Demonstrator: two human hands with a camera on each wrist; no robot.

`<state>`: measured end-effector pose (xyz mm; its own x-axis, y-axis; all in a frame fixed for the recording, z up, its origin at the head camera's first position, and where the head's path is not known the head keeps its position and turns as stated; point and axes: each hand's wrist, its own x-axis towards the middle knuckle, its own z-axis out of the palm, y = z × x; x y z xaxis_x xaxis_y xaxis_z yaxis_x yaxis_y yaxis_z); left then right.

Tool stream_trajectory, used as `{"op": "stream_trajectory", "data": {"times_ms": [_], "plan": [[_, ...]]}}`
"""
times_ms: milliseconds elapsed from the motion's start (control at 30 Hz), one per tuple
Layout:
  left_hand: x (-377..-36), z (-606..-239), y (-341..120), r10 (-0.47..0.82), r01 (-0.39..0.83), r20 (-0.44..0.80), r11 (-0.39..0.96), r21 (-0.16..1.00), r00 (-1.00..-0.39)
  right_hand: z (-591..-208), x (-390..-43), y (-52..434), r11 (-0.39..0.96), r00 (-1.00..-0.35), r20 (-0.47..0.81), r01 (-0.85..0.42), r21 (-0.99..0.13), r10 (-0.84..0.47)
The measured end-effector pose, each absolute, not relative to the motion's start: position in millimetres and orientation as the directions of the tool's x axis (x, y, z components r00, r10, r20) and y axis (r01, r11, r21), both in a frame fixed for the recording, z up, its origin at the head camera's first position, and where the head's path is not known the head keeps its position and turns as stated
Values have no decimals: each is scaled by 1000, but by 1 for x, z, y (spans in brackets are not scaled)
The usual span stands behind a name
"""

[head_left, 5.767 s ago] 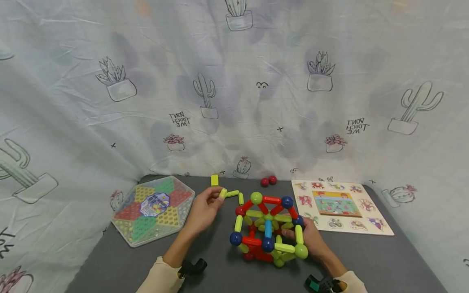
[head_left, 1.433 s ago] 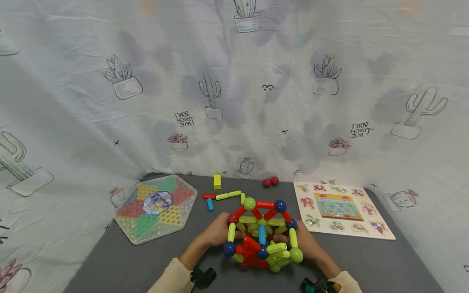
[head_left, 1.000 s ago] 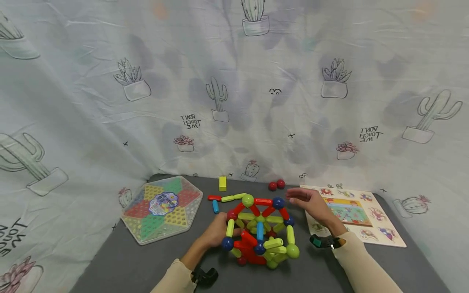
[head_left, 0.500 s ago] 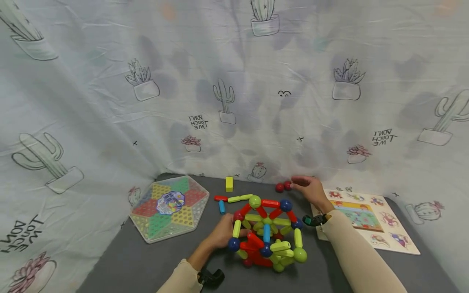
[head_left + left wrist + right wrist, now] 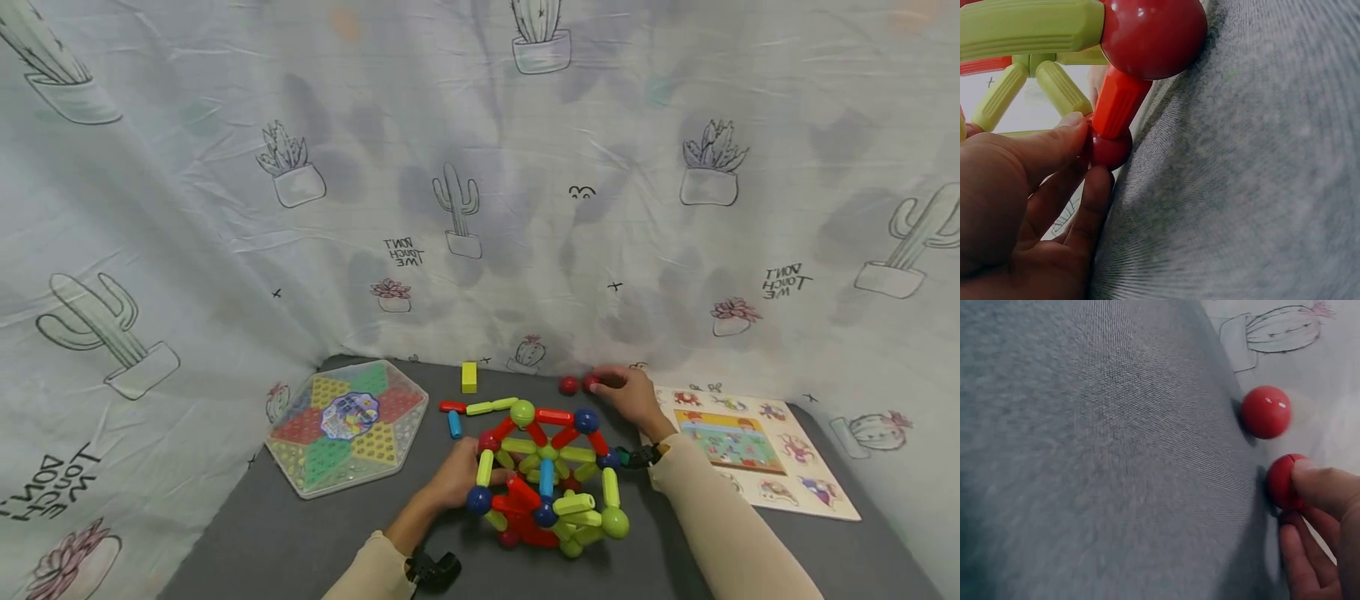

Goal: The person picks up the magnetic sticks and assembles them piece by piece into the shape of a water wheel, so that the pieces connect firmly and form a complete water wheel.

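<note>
A frame of magnetic rods and balls (image 5: 615,522), in red, yellow-green and blue, stands at the table's middle. At its left side my left hand (image 5: 452,482) pinches a red ball (image 5: 1110,150) low on the frame, thumb on one side and fingers on the other, in the left wrist view. My right hand (image 5: 632,397) reaches to the back of the table. There its thumb and fingers pinch a loose red ball (image 5: 1285,482), partly covered by the thumb. A second red ball (image 5: 1265,412) lies just beside it, untouched.
Behind the frame lie a red rod (image 5: 452,407), a blue rod (image 5: 455,425) and yellow-green rods (image 5: 480,408). A yellow block (image 5: 468,377) stands near the curtain. A hexagonal game board (image 5: 315,458) is at left, a wooden picture puzzle (image 5: 813,492) at right, under the right forearm.
My left hand has left the loose rods and now holds the frame. My right hand has let go of the frame, moved to the back and taken hold of a red ball.
</note>
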<state>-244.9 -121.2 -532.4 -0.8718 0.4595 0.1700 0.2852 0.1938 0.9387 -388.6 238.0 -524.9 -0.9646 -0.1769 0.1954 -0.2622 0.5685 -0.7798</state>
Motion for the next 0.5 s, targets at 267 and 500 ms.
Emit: {"op": "stream_trajectory", "data": {"times_ms": [267, 500], "plan": [[-244, -530, -121, 466, 246, 118, 225, 943, -877, -491, -341, 254, 389, -982, 160, -186, -902, -99], [-243, -526, -121, 466, 247, 108, 249, 937, -878, -435, -283, 249, 226, -947, 276, -309, -924, -165]]}}
